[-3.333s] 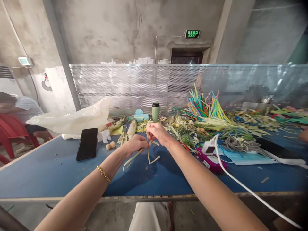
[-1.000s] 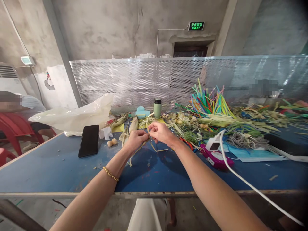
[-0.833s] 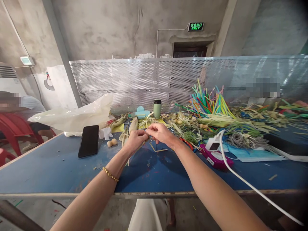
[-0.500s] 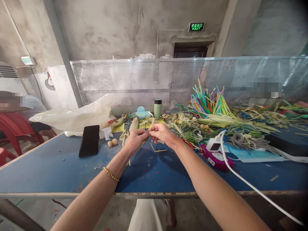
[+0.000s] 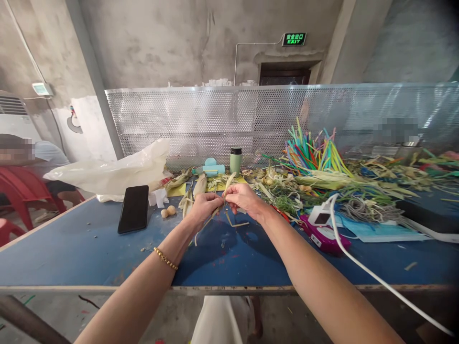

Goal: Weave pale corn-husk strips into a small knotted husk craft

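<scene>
Above the blue table, my left hand and my right hand meet at the fingertips. Both pinch a pale corn husk strip, whose upper end sticks up past my right fingers. A thin tail of husk hangs down below my left hand. The exact spot where the fingers grip is partly hidden. Under my hands lies a bent strip of straw. Just beyond my left hand lie dry husk leaves. Two small round wooden-looking pieces rest to the left.
A black phone lies left, near a plastic bag. A green bottle stands behind my hands. To the right are husks and colourful pipe cleaners, a purple power strip and a white cable. A person sits far left.
The upper end of the husk strip has straightened and tilted right. Its tail below my left hand swings out more visibly. Both hands have shifted slightly right.
</scene>
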Demonstrator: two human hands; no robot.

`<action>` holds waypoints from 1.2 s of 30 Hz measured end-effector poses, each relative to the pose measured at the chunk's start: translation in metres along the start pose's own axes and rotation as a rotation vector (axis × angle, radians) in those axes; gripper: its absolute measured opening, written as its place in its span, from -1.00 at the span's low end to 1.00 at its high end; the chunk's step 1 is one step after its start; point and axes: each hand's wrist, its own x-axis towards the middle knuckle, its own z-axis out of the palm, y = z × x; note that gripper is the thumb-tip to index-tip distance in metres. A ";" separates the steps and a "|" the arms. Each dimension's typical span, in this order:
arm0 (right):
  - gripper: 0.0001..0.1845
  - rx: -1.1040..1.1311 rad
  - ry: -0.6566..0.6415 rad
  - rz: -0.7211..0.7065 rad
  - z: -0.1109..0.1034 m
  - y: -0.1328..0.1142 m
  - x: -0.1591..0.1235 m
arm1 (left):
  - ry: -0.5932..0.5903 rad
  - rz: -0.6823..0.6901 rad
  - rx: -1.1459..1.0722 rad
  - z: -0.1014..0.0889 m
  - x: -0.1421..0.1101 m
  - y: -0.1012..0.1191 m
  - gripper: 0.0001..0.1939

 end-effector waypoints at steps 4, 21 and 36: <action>-0.87 -0.016 0.036 -0.025 0.000 0.000 0.000 | -0.055 -0.011 -0.061 -0.003 0.001 -0.002 -0.77; -0.91 -0.064 0.076 -0.222 -0.001 -0.001 -0.001 | -0.209 -0.108 -0.021 -0.003 -0.005 0.005 -0.93; -0.65 -0.251 0.134 -0.363 -0.007 -0.007 -0.006 | -0.095 -0.138 -0.061 0.001 -0.004 0.007 -0.85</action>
